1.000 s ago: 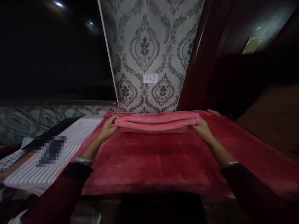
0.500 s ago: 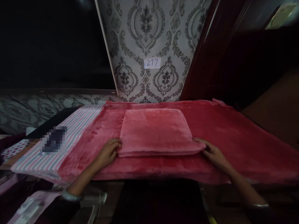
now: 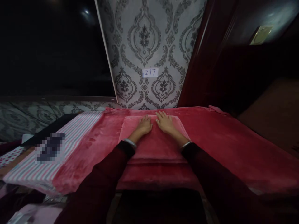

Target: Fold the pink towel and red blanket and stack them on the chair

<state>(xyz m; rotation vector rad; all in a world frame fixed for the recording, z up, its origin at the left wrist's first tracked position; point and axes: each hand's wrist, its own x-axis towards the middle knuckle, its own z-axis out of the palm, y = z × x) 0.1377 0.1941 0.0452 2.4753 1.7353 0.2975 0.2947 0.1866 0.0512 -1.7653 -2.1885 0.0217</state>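
Note:
A folded pink plush cloth (image 3: pixel 156 146) lies in layers in the middle of the table, with its folded edge nearest me. My left hand (image 3: pixel 144 124) rests flat on its far part, fingers stretched out. Just to the right, my right hand (image 3: pixel 164 122) also lies flat on the cloth, fingers spread toward its far edge. Neither hand grips anything. Beneath the folded cloth spreads a larger red plush cover (image 3: pixel 221 149).
A striped cloth (image 3: pixel 77 133) lies on the left, with a blurred-out dark item (image 3: pixel 50 149) on it. Behind stands patterned wallpaper with a paper label (image 3: pixel 150 72) reading 277. A large dark screen (image 3: pixel 51 49) is at the upper left.
Both hands have left the near side corners of the folded cloth and moved forward and inward onto its top. Their fingers have gone from gripping to lying flat. The view has tilted slightly upward.

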